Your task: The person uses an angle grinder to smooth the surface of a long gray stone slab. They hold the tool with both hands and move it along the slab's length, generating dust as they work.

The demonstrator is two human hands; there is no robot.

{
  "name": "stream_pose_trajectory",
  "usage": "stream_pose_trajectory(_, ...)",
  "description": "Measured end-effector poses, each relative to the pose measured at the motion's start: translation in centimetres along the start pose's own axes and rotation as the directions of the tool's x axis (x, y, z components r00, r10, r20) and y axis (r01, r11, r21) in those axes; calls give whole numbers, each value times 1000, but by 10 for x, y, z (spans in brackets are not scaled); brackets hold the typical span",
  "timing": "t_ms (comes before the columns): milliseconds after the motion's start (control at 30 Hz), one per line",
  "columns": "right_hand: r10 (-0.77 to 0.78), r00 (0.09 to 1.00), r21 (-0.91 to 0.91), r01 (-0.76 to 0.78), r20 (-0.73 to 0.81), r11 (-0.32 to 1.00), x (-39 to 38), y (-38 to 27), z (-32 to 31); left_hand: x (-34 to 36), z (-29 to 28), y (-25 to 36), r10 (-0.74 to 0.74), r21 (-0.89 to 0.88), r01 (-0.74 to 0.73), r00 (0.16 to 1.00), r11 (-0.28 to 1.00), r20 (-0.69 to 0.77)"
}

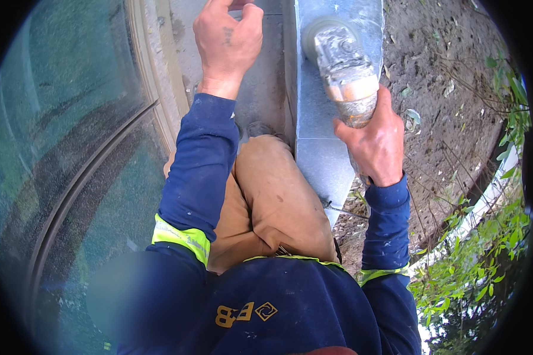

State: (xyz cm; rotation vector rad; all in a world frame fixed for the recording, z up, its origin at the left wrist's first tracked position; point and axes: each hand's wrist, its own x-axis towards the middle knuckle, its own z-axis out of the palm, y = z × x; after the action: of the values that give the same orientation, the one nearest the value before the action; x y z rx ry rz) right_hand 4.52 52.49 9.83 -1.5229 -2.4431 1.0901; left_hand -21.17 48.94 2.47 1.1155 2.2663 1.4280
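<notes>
As the right hand (378,137) wraps the rear body of the angle grinder (344,65) — grip closed firmly round it — the tool's long axis runs forward and slightly left from the knuckles, head over the pale ledge (321,118). Right hand is clearly nearer; left hand (228,44) is up front, well left of the tool, fingers curled, tips cut off, can't tell if it pinches anything. Disc (310,44) is round, blurred; contact unclear. Tool casing chunky, dust-caked, whitish with orange patches. Ledge smooth, blue-grey, straight-edged, jointed crosswise — rough brown soil (435,118) beside it, speckled glass (59,106) far left.
</notes>
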Motion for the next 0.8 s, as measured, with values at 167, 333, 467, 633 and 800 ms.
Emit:
stream_pose_trajectory(167, 61, 998, 34, -61, -7, 998, -3, 2, 0, 0, -1, 5, -2, 14, 2, 1000, 1000, 8)
stream_pose_trajectory(333, 3, 1000, 13, -3, -3, 1000, -4, 2, 2, 0, -2, 6, -20, -1, 20, 1000, 1000, 12)
stream_pose_trajectory(467, 102, 995, 62, -102, 3, 993, -7, 3, 0, 0, -2, 6, -5, -4, 5, 1000, 1000, 6)
stream_pose_trajectory(633, 162, 987, 72, -163, 15, 984, -8, 1, -1, 0, -2, 9, -6, 3, 6, 1000, 1000, 19)
stream_pose_trajectory(800, 95, 995, 60, -96, 12, 994, -19, 1, 0, 0, -3, 2, 6, 14, -6, 1000, 1000, 3)
